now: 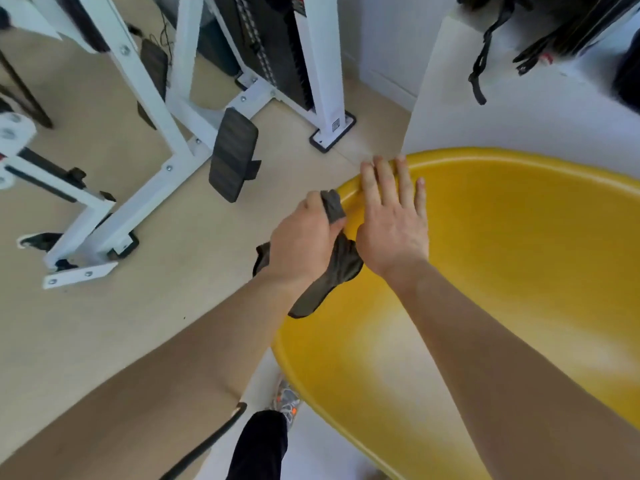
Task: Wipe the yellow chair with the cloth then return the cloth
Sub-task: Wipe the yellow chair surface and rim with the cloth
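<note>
The yellow chair is a glossy plastic shell filling the right half of the view. A dark grey cloth hangs over its left rim. My left hand is closed around the cloth at that rim, with cloth ends showing above and below the fist. My right hand lies flat with fingers spread on the upper left edge of the shell, just right of the cloth, and holds nothing.
A white exercise machine frame with a black foot pad stands on the beige floor to the left. A white block with black straps stands behind the chair. My leg and shoe are below the chair's rim.
</note>
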Motion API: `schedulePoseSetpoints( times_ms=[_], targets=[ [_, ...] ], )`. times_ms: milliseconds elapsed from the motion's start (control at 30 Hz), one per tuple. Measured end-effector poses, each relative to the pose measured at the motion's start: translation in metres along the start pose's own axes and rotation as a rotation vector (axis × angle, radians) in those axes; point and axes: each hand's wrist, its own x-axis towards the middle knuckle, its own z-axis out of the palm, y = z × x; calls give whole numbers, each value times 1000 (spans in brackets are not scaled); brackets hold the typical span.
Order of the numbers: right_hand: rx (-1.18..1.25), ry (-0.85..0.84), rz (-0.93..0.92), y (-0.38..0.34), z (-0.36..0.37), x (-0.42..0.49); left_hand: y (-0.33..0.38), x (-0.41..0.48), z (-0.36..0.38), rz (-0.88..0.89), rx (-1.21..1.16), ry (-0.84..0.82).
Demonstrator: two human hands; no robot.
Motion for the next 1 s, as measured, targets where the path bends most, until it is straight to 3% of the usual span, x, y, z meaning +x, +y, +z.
schedulePoseSetpoints(
  times_ms=[100, 167, 267, 367, 500, 633, 700, 767, 867, 933, 1000],
  targets=[
    [-18, 29, 37, 3, 10, 3, 13, 27, -7, 153, -65, -44],
    [-70, 37, 34, 3, 16, 5, 0, 17, -1, 154, -106, -3],
    [-113, 70, 72, -2, 24, 4, -44, -44, 20, -72, -218, 68],
    [-71, 130, 128, -19, 26, 1, -68, -100, 44, -298, -378, 2],
    [-49, 134, -190, -51, 47, -40, -64, -83, 41, -268, -465, 18],
    [121, 141, -194, -52, 74, -75, -63, -68, 34, -174, -529, 41],
    [200, 55, -161, -47, 85, -93, -73, -93, 49, -225, -607, 94],
    [257, -140, -131, -39, 97, -119, -83, -135, 80, -376, -683, 69],
    [325, -436, -41, -29, 122, -169, -84, -215, 145, -714, -848, -166],
    [382, -467, 72, -25, 135, -199, -68, -257, 176, -823, -908, -271],
    [472, -435, 200, -21, 145, -227, -56, -267, 181, -863, -906, -236]
  ],
)
